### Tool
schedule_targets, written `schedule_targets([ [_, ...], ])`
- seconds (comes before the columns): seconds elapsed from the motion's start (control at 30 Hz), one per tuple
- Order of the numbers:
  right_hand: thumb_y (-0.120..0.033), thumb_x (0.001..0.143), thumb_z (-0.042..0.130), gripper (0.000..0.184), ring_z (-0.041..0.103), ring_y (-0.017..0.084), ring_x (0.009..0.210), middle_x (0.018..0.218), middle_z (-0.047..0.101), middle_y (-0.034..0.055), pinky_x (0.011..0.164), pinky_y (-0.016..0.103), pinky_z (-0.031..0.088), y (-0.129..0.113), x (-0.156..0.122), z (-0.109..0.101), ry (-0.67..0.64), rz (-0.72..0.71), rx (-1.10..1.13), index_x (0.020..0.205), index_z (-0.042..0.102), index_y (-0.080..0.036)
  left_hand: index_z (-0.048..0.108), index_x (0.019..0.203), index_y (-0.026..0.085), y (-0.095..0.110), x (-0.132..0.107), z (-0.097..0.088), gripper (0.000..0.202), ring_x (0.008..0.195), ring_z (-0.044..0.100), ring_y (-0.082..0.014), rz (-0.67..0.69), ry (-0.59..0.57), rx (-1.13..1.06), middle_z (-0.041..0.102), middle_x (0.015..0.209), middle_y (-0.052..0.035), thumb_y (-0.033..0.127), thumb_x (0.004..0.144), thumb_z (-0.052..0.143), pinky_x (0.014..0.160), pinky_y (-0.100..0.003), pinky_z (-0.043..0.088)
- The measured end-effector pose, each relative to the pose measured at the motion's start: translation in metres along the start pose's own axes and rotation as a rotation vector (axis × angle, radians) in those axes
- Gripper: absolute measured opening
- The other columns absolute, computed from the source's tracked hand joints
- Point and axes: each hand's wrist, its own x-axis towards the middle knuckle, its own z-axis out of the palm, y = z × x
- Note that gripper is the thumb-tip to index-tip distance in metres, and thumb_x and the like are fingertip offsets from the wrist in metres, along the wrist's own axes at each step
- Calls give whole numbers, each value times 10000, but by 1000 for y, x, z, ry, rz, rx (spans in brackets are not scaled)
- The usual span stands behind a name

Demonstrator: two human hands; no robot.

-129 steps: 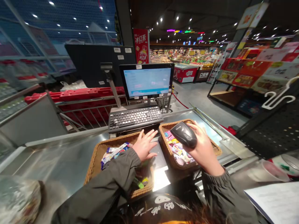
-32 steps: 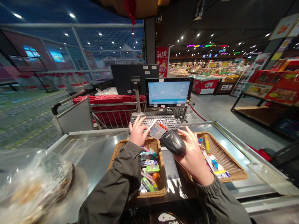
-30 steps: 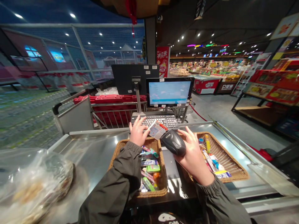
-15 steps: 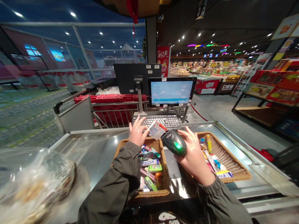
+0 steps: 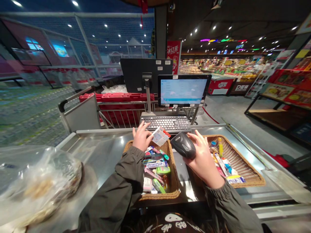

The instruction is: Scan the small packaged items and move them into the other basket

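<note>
My left hand (image 5: 141,137) grips a small flat white-and-red packet (image 5: 160,136) by its left edge, while its other fingers reach to the left end of the black keyboard (image 5: 167,124). In my right hand (image 5: 203,163) is a black barcode scanner (image 5: 183,145), its head pointing at the packet from close by. The two do not clearly touch. Below the left hand stands a wicker basket (image 5: 178,193) of toothpaste boxes and other small packaged goods. A second wicker basket (image 5: 245,161), with several small items, lies right of the scanner, partly behind the right hand.
Behind the keyboard, a lit monitor (image 5: 183,91) and a dark second screen (image 5: 145,72) stand on poles. Clear plastic bags (image 5: 41,181) lie on the metal counter (image 5: 97,152) at left. A metal cart (image 5: 80,111) is beyond its far edge, shelves (image 5: 279,87) at right.
The green light on the scanner has gone out. The view has tilted slightly down and left. Both hands keep nearly the same pose, still holding the packet and the scanner.
</note>
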Motion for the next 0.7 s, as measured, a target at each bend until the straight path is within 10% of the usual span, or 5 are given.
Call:
schedule_targets([
  [0.7, -192, 701, 620, 388, 298, 408, 1425, 1359, 529, 162, 1108, 730, 214, -2, 0, 39, -129, 29, 52, 1087, 654, -176, 717, 672, 226, -52, -26, 77, 158, 1463, 276, -311, -199, -339, 166, 515, 1463, -35, 207, 797, 622, 1153, -680, 114],
])
